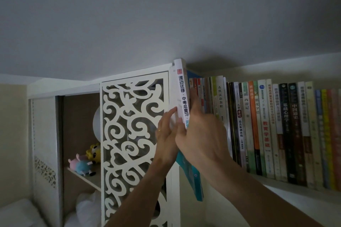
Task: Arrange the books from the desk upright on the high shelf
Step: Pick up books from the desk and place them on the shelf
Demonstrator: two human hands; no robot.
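Nearest, both forearms rise from 6 o'clock toward the left end of the high shelf (295,194). Right hand (201,134) leads, its fingers (193,97) straight and released, laid flat on the right face of the white-spined book (181,96); thumb hidden, so no grasp can be confirmed. Left hand (167,134) (ring on one finger) presses straight fingers against the book's left face, at about 9 o'clock from the spine. Neither hand is clenched; the book is sandwiched between two flat palms.

Book's long axis runs 12 to 6, top tipped slightly toward 11. A teal cover (191,175) hangs below the hands, off the shelf edge.

Farther, at 3 o'clock, the standing row of books (267,127) begins just beside the right fingers. Judgement: the slot lies between carved panel (132,134) and row, straight ahead.
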